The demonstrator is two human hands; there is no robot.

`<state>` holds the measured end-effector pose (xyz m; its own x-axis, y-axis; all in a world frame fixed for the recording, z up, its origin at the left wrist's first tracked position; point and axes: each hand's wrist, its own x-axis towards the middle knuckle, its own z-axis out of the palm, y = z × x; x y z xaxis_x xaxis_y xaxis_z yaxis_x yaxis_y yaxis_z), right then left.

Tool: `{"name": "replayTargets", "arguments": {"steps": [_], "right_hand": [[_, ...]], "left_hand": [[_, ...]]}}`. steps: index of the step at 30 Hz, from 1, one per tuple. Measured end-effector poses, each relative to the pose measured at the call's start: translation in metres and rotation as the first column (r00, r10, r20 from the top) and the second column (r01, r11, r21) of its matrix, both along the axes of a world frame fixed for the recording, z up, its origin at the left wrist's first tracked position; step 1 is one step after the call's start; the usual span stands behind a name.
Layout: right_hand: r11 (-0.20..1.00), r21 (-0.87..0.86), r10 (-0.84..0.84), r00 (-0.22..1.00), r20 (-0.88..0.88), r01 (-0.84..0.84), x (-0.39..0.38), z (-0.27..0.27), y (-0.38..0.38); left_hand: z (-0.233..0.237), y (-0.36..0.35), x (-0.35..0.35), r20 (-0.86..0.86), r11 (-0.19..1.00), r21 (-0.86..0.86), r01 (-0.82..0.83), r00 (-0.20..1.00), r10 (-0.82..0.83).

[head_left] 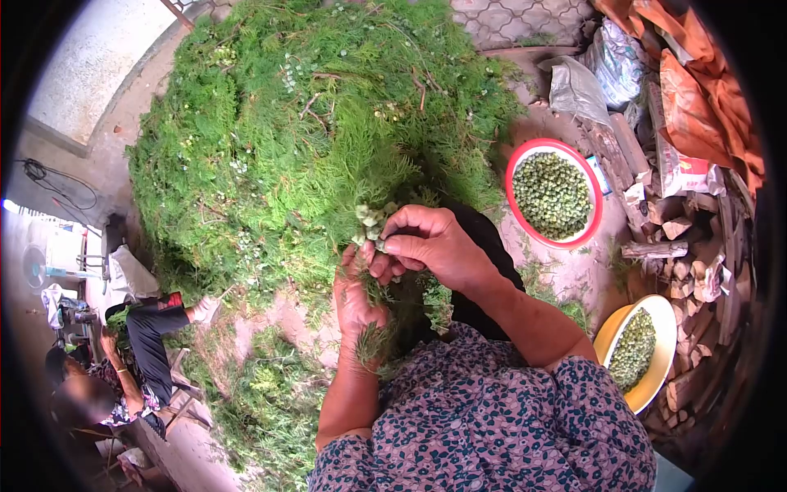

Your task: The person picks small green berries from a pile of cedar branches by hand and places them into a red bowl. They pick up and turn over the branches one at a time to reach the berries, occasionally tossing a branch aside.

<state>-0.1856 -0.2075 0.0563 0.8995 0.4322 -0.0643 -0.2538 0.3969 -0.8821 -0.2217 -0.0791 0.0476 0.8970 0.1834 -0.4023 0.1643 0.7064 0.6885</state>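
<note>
My left hand (357, 302) is closed round a feathery evergreen sprig (374, 343), whose foliage hangs out below over the wrist. A cluster of pale green cones (370, 216) stands above the fingers of that hand. Thumb and forefinger of my right hand (434, 248) pinch at the base of this cluster, touching the cones. The other right fingers are curled under and partly hide what they hold. Just beyond both hands rises a large heap of cut evergreen branches (270, 148), with small cones scattered through it.
At right are a red-rimmed basin (514, 190) and a yellow basin (661, 361), both holding green cones. Stacked firewood (689, 287), sacks (616, 61) and orange sheeting (697, 98) line the right side. Another person (123, 381) sits at left, near a smaller pile of greenery (262, 402).
</note>
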Motion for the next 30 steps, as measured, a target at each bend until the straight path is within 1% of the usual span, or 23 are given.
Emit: {"name": "replayTargets", "arguments": {"steps": [2,3,5,6,8,9,10,12,13,14,16,17,19,20,22,23,25,26,28,30], "right_hand": [[0.999,0.042,0.029,0.998,0.052,-0.031,0.001,-0.011,-0.004],[0.999,0.043,0.028,0.998,0.05,-0.03,0.001,-0.011,-0.005],[0.972,0.232,-0.024,0.998,-0.051,0.035,0.0,-0.012,-0.006],[0.972,0.231,-0.024,0.999,-0.049,0.034,0.0,-0.014,-0.005],[0.975,0.221,-0.002,0.996,-0.086,0.021,-0.001,-0.021,-0.005],[0.967,0.252,0.004,0.996,-0.09,0.018,-0.002,-0.02,-0.004],[0.968,0.252,0.002,0.996,-0.092,0.022,-0.003,-0.017,-0.003],[0.998,0.051,-0.041,0.999,0.006,0.041,-0.008,-0.004,-0.001],[0.995,0.007,-0.103,0.993,0.05,0.103,-0.009,0.001,0.003],[0.995,0.007,-0.105,0.993,0.05,0.104,-0.009,0.003,0.004],[0.966,-0.209,-0.133,0.985,0.108,0.153,-0.009,0.005,0.005],[0.966,-0.208,-0.134,0.985,0.109,0.155,-0.008,0.004,0.004],[0.998,-0.035,-0.051,0.999,-0.014,0.05,-0.005,0.003,0.003],[0.998,-0.035,-0.051,0.999,-0.014,0.05,-0.004,0.004,0.002],[0.997,0.07,0.02,1.0,-0.017,-0.019,-0.003,0.006,-0.001],[0.997,0.07,0.02,1.0,-0.018,-0.018,-0.003,0.006,-0.003],[0.989,0.134,0.069,0.994,-0.091,-0.056,-0.002,0.006,-0.006],[0.989,0.134,0.067,0.994,-0.091,-0.055,0.0,0.003,-0.007],[0.986,0.12,0.129,0.985,-0.118,-0.115,0.005,-0.008,-0.01],[0.986,0.102,0.148,0.98,-0.131,-0.135,0.006,-0.008,-0.013]], "left_hand": [[-0.008,0.007,0.003,0.109,0.987,-0.109,0.114,0.989,-0.102],[-0.008,0.005,0.002,0.107,0.987,-0.108,0.115,0.989,-0.103],[-0.006,0.001,0.003,0.138,0.994,-0.073,0.083,0.988,-0.073],[-0.005,0.001,0.003,0.14,0.994,-0.074,0.083,0.988,-0.072],[-0.005,0.0,0.003,0.152,0.997,0.008,0.07,0.986,-0.071],[-0.005,0.0,0.003,0.194,0.996,0.026,0.087,0.977,-0.09],[-0.005,-0.002,0.002,0.191,0.996,0.025,0.09,0.977,-0.093],[-0.002,-0.007,0.002,0.212,0.989,0.145,0.02,0.976,-0.051],[-0.007,-0.007,0.003,0.243,0.96,0.281,0.004,0.967,-0.075],[-0.006,-0.008,0.002,0.244,0.96,0.282,0.005,0.967,-0.077],[-0.004,-0.012,0.001,0.286,0.94,0.341,-0.02,0.955,-0.083],[-0.003,-0.011,0.001,0.287,0.94,0.341,-0.019,0.954,-0.085],[-0.003,-0.008,0.001,0.282,0.962,0.271,0.023,0.954,-0.103],[0.0,-0.007,0.001,0.282,0.962,0.271,0.024,0.954,-0.103],[0.009,-0.007,0.0,0.208,0.959,0.272,0.08,0.968,-0.14],[0.008,-0.006,0.0,0.208,0.959,0.272,0.081,0.968,-0.14],[0.006,-0.003,0.001,0.148,0.974,0.157,0.164,0.971,-0.188],[0.006,-0.003,0.001,0.148,0.974,0.157,0.165,0.971,-0.189],[0.007,-0.003,0.002,0.095,0.978,0.063,0.2,0.974,-0.205],[0.006,0.0,0.005,0.082,0.981,0.041,0.188,0.978,-0.191]]}}
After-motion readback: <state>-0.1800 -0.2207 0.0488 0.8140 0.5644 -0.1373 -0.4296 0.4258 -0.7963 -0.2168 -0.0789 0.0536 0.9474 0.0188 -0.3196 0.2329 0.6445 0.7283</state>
